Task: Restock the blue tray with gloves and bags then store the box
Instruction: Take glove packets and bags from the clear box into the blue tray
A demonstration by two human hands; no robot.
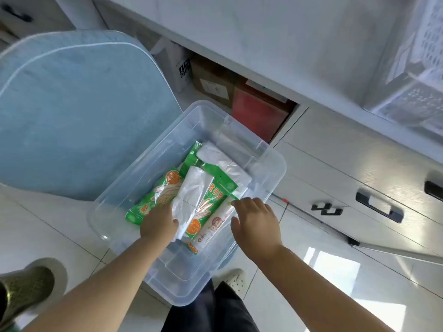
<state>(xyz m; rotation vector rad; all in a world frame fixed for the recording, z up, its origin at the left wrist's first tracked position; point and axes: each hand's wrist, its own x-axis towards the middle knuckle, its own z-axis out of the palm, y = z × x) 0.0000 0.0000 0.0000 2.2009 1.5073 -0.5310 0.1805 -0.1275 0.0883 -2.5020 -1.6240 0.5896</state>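
Note:
A clear plastic box (275, 171) stands open on the tiled floor. Inside lie green glove packs (153, 200), a folded bundle of clear bags (191, 190), more white bags (223, 161) behind it, and a white roll pack (215, 224). My left hand (157, 222) is down in the box over the left glove pack; its thumb lies on the clear bag bundle and its fingers are tucked under the bundle's edge. My right hand (255, 221) hovers spread over the right side, fingertips touching the top of the white roll pack.
A large blue padded surface (72, 111) fills the left. Behind the box an open cabinet bay holds cardboard boxes (213, 85) and a red box (259, 113). White drawers with black handles (378, 207) are at right. A white basket (422, 56) sits up right. My shoe (26, 288) is at lower left.

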